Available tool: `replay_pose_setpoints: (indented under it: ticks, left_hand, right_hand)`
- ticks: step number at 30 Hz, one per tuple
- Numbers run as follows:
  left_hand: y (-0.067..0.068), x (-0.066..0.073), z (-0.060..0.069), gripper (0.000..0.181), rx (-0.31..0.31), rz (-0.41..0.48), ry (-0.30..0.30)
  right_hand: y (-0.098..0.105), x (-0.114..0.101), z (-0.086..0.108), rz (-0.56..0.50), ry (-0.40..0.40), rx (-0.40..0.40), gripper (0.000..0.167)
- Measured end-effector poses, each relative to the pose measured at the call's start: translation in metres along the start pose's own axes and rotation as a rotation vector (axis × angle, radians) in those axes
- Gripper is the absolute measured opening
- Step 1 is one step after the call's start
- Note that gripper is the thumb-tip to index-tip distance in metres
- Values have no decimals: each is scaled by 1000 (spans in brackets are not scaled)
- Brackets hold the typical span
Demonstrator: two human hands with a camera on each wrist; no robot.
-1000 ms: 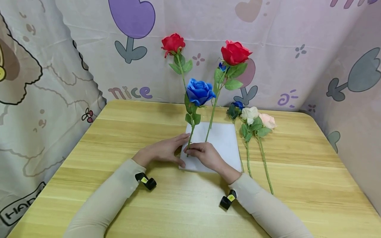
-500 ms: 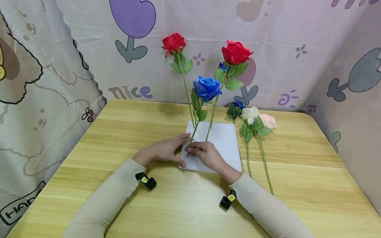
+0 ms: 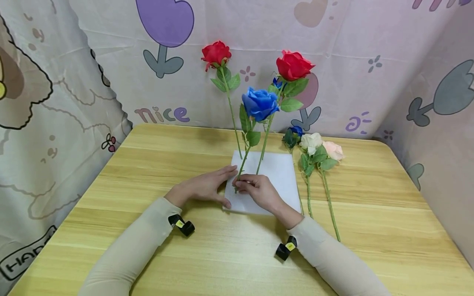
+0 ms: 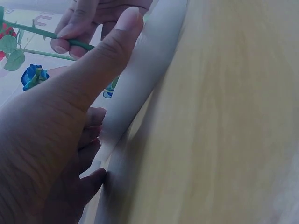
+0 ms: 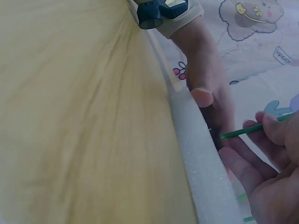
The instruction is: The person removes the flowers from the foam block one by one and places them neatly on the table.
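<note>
My right hand (image 3: 261,193) pinches the green stem of a blue rose (image 3: 260,104), just above a white foam board (image 3: 275,181). In the right wrist view, the lower tip of the stem (image 5: 240,132) shows free of the foam. The rose leans slightly right. My left hand (image 3: 205,187) rests at the board's left edge, thumb near the front corner and fingers extended along the side. Two red roses, one left (image 3: 216,54) and one right (image 3: 294,65), stand upright from the board. A small blue bloom (image 3: 277,82) is partly hidden behind the right one.
On the wooden table (image 3: 177,156), right of the board, lie a white rose (image 3: 311,142), a pale pink rose (image 3: 333,150) and a dark blue rose (image 3: 296,130). A printed cloth (image 3: 237,24) hangs behind the table and along both sides.
The blue rose's bloom has swung right and up a little, and its stem's lower end has shifted slightly right with my right hand. My left hand stays in place.
</note>
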State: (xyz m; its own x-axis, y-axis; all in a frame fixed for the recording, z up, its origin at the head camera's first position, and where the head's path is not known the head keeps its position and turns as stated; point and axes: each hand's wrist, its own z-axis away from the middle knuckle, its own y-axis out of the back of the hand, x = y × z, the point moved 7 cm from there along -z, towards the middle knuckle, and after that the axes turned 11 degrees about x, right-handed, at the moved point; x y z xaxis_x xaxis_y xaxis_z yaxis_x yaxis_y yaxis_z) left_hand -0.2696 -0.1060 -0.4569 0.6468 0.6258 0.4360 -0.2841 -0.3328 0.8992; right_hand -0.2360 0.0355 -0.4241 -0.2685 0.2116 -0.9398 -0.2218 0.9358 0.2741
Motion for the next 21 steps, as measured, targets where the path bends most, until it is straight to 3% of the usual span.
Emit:
replay_pose_setpoints:
  ticks: [7, 16, 21]
  left_hand:
    - [-1, -1, 1, 118, 2, 0, -3]
    - [-2, -1, 1, 118, -5, -10, -12]
    - [-1, -1, 0, 119, -6, -14, 4]
  right_hand:
    - [7, -7, 1, 102, 45, 48, 20]
    - [17, -13, 5, 87, 57, 77, 24]
    - [23, -19, 12, 192, 120, 95, 23]
